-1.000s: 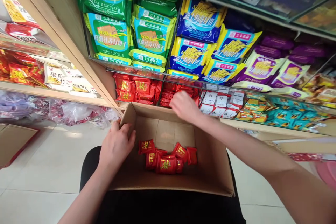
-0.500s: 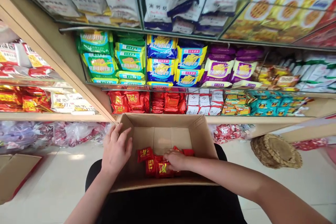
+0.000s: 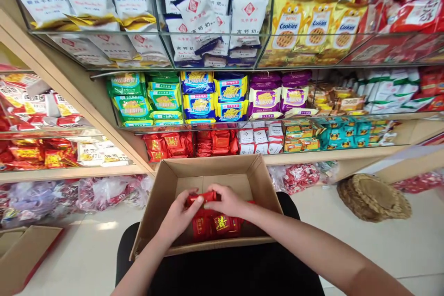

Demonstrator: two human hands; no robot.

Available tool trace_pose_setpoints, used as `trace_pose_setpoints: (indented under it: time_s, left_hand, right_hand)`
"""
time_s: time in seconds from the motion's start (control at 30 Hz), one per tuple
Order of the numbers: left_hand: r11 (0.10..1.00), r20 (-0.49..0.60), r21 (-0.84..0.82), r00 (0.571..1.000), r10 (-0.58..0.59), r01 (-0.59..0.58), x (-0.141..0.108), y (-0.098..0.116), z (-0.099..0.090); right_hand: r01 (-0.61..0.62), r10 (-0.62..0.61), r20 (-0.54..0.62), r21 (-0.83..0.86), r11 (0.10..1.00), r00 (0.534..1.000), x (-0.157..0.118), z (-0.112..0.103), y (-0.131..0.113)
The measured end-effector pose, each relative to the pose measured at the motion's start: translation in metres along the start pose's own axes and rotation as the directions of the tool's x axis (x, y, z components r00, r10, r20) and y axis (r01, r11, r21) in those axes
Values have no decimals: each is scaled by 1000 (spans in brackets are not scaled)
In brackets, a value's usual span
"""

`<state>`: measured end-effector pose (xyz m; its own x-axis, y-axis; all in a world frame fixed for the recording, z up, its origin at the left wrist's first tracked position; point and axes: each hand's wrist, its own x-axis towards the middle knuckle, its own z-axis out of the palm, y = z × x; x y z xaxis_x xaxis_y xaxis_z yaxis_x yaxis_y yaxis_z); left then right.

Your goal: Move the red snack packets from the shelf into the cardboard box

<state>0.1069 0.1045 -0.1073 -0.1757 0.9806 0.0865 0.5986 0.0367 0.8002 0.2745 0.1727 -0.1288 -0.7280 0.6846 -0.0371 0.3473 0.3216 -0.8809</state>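
A cardboard box [image 3: 156, 194] rests on my lap, with several small red snack packets [image 3: 222, 225] with gold lettering in its lower part. Above them, inside the box, my left hand [image 3: 182, 215] grips a red snack packet [image 3: 200, 198], its thumb lying across the front. My right hand [image 3: 226, 201] meets it from the other side, fingers closed at the packet's right end. The right fingertips are partly hidden, so I cannot tell whether they hold a second packet.
Ahead, a glass-fronted shelf [image 3: 215, 122] holds rows of wrapped biscuits. Red packets [image 3: 169, 145] fill its lower left bins. Woven straw mats [image 3: 374, 196] lie on the floor at right, another cardboard box [image 3: 31, 259] at left. Plastic bags [image 3: 104, 192] sit beneath the shelving.
My left hand has left the box's left rim and come inside to grip a red packet. My right hand has risen from the pile to meet it. The view has tilted up.
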Motion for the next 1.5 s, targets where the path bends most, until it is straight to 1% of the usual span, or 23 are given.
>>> trace_pose_setpoints:
  time_s: [0.03, 0.07, 0.1, 0.13, 0.2, 0.27, 0.33, 0.4, 0.5, 0.6, 0.7, 0.77, 0.87, 0.93, 1.0, 1.03, 1.1, 1.17, 1.23, 1.27, 1.33, 1.4, 1.5]
  left_hand:
    - [999, -25, -36, 1000, -8, 7, 1, 8, 3]
    - [998, -70, -65, 997, -20, 15, 2, 16, 6]
    - [996, -123, -91, 992, -36, 24, 4, 24, 10]
    - [993, -169, -114, 984, -51, 32, 6, 32, 13]
    - [987, -216, -158, 974, -68, 34, 10, 46, 18]
    - [979, -248, -201, 966, -75, 24, 13, 56, 23]
    - [973, -313, -230, 944, -105, 32, 16, 63, 27]
    - [969, -366, -239, 918, -149, 62, 17, 65, 29]
    - [968, -388, -226, 902, -189, 106, 15, 64, 31]
    - [968, -394, -228, 898, -193, 109, 13, 58, 29]
    - [953, -375, -291, 907, -192, 81, 10, 51, 26]
    - [929, -349, -364, 914, -209, 73, 9, 48, 26]
    - [877, -305, -471, 916, -261, 93, 8, 47, 31]
    - [851, -280, -514, 915, -290, 112, 7, 45, 33]
    - [845, -262, -519, 918, -297, 125, 8, 40, 32]
    - [852, -258, -508, 920, -294, 129, 8, 36, 30]
    - [876, -255, -464, 927, -276, 133, 7, 29, 24]
    - [902, -250, -410, 935, -253, 134, 5, 22, 17]
    - [922, -240, -362, 942, -236, 138, 3, 18, 13]
    - [928, -234, -344, 945, -230, 140, 2, 16, 11]
    - [936, -227, -321, 948, -223, 143, 2, 14, 9]
    - [940, -219, -310, 952, -215, 141, 4, 12, 7]
    - [940, -213, -316, 955, -206, 132, 12, 7, 1]
  right_hand:
    - [15, 0, -80, 185, 983, 997, 0, -3, -9]
    - [39, 20, -159, 362, 931, 987, 0, -5, -17]
    - [67, 58, -234, 493, 868, 970, 0, -7, -24]
    - [92, 101, -306, 556, 826, 947, 0, -9, -29]
    - [122, 160, -455, 531, 839, 876, -1, -11, -34]
    - [131, 143, -579, 405, 905, 803, -1, -15, -36]
    - [128, 118, -648, 321, 938, 753, -1, -18, -36]
    - [115, 134, -685, 305, 945, 716, 0, -18, -36]
    - [67, 165, -715, 284, 956, 680, -1, -15, -36]
    - [24, 153, -721, 229, 973, 676, -3, -10, -36]
    - [1, 151, -728, 204, 979, 669, -6, -5, -37]
    - [3, 183, -735, 244, 970, 653, -5, -1, -37]
    - [49, 299, -710, 425, 904, 638, 0, 9, -34]
    - [72, 394, -645, 573, 817, 655, 3, 15, -30]
    - [58, 424, -562, 647, 760, 710, 4, 15, -25]
    - [51, 400, -530, 647, 761, 748, 2, 13, -23]
    - [65, 278, -449, 611, 789, 849, -2, 4, -20]
    - [90, 123, -312, 589, 803, 942, -7, -10, -20]
    - [57, 11, -113, 579, 814, 994, -9, -23, -23]
    - [22, -12, -21, 551, 835, 1000, -9, -28, -25]
    - [-45, 4, 91, 447, 894, 996, -4, -34, -29]
    - [-88, 40, 139, 364, 927, 989, 4, -36, -32]
    - [-121, 75, 144, 345, 931, 987, 19, -37, -37]
